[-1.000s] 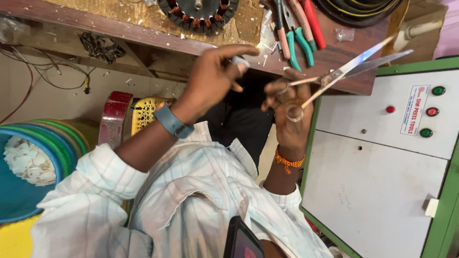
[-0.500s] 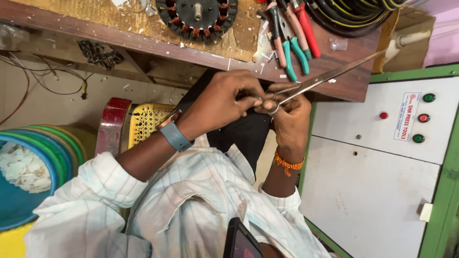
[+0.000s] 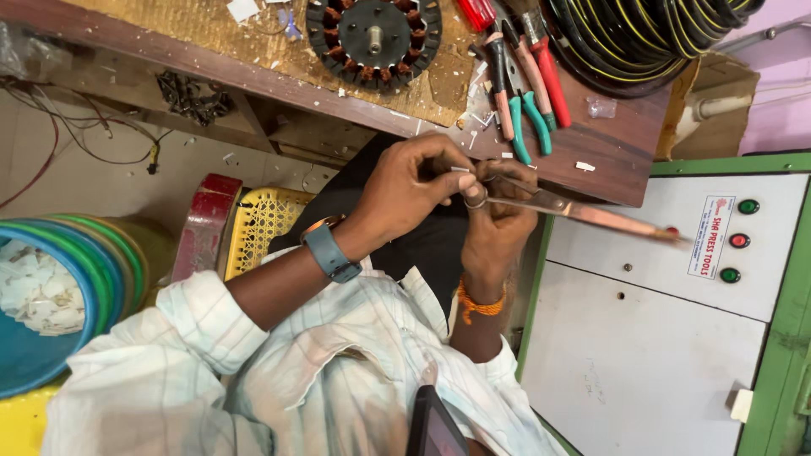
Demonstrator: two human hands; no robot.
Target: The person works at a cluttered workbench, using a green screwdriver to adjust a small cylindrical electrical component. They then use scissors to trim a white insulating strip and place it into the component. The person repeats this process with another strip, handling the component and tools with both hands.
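My left hand (image 3: 405, 190), with a blue-grey watch on its wrist, pinches a small white strip (image 3: 460, 171) between thumb and fingers. My right hand (image 3: 498, 224), with an orange thread at the wrist, grips the handles of long metal scissors (image 3: 591, 213). The blades point right, over the white cabinet. Both hands meet just below the edge of the wooden workbench (image 3: 617, 160), fingertips touching. The scissor handles are mostly hidden by my fingers.
On the bench lie a round motor stator (image 3: 372, 38), pliers with red and teal grips (image 3: 528, 97) and a black-yellow cable coil (image 3: 642, 34). A white and green cabinet with buttons (image 3: 676, 338) stands right. A yellow mesh basket (image 3: 258, 224) and a blue tub of white scraps (image 3: 38, 295) sit left.
My hands have come together. The scissors, earlier pointing up to the right, have swung down to lie nearly level. My left hand moved in and took hold at the scissors' pivot end.
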